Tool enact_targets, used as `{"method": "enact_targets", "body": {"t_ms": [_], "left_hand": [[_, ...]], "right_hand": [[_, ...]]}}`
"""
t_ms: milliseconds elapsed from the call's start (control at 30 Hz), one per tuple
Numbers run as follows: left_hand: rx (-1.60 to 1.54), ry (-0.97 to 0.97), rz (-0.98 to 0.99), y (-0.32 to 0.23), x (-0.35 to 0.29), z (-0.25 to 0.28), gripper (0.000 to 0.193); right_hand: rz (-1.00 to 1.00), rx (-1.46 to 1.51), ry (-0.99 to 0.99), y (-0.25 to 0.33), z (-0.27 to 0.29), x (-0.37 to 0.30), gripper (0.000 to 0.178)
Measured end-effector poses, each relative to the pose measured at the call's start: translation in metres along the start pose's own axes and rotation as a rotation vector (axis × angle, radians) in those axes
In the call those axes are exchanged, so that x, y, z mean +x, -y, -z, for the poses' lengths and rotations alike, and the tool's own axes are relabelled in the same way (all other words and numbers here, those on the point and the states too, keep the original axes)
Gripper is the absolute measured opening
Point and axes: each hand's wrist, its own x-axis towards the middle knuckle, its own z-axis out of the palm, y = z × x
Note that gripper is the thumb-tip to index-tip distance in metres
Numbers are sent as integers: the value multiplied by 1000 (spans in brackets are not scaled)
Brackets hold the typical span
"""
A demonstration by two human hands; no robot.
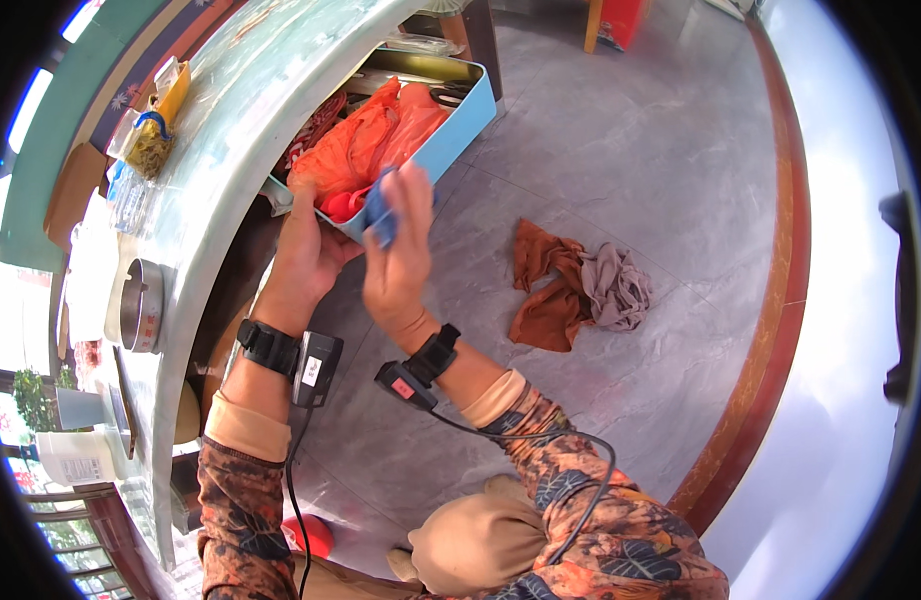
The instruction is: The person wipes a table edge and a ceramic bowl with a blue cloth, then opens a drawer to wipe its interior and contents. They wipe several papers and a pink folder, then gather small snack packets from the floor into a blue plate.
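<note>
A light-blue drawer [459, 140] juts out from under the table, filled with orange-red plastic bags [353, 140]. My left hand [306, 250] grips the drawer's near end, thumb over the rim and fingers underneath. In my right hand [406, 250], slightly smeared by motion, is a blue cloth [381, 212], held at the drawer's near right corner. The fingers partly cover the cloth. Scissors handles [448, 97] show at the drawer's far right, and red cord [326, 118] lies along its left side.
The table [216, 130] runs along my left, bearing a steel bowl [141, 305], a yellow container [171, 95] and a white jug [76, 457]. Brown and grey cloths [581, 285] lie crumpled on the grey tiled floor [661, 150]. Cables hang from both wrist devices.
</note>
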Motion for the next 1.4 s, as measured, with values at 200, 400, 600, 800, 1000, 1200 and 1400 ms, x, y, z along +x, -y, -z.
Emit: {"method": "enact_targets", "body": {"t_ms": [200, 400, 600, 800, 1000, 1200, 1400], "left_hand": [[56, -53, 1, -1, -11, 1, 58], [-21, -64, 7, 3, 5, -10, 54], [-194, 184, -57, -3, 6, 2, 45], [-148, 124, -137, 6, -2, -8, 37], [-28, -75, 67, -1, 2, -7, 62], [-10, -65, 53, 6, -2, -9, 56], [-3, -37, 17, 0, -3, 0, 54]], "right_hand": [[-30, -56, -196, -50, 16, 75, 44], [-227, 117, -200, -43, 11, 92, 43], [234, -178, 54, 0, -6, 5, 43], [696, -353, 323, -50, 31, 9, 41], [53, -312, -4, -58, 79, 14, 48], [3, 17, 104, -15, 49, 43, 53], [77, -42, -82, -62, 16, 112, 45]]}}
